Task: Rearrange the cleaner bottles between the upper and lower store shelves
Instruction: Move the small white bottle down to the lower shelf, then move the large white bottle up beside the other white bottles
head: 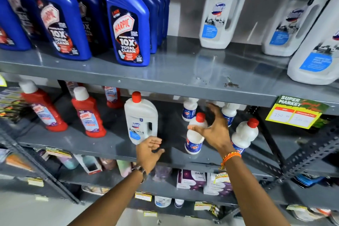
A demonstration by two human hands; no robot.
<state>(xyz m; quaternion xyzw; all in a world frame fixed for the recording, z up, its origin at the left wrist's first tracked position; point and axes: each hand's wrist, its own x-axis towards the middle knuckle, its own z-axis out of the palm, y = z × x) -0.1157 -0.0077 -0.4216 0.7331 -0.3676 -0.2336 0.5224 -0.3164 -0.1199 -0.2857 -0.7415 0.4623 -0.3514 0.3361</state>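
Right hand (213,130) spread wide, fingers apart, thumb just touching the shoulder of a small white bottle (194,135) on the lower shelf (91,143); not closed on it. Judged: reaching in to take it by the body, since the red cap is too narrow to lift by. Left hand (149,149) loosely open, empty, hovering at the shelf's near edge just right of the base of a white handled jug (140,118), touching nothing that can be made out. Probably ready to steady or receive.

Upper shelf (183,71), largest things first:
- Big white handled jugs, right side: 3 visible, set well apart, the nearest cropped by the frame edge.
- Blue Harpic bottles (128,29), left side: packed in tight rows front to back, labels facing out for shoppers. At least 4 fronts visible; rows behind cannot be counted.
- Bare stretch between the blue rows and the white jugs, likely room for restocking.

Lower shelf:
- White handled jug with red cap: 1, upright, centre.
- Red Harpic bottles (88,113), left: 3 clear, a fourth possible behind.
- Small white bottles: 5 visible, loosely scattered at right, 2 with caps hidden by the shelf above.

Yellow price tag (295,113) hangs on the upper shelf's edge, right.
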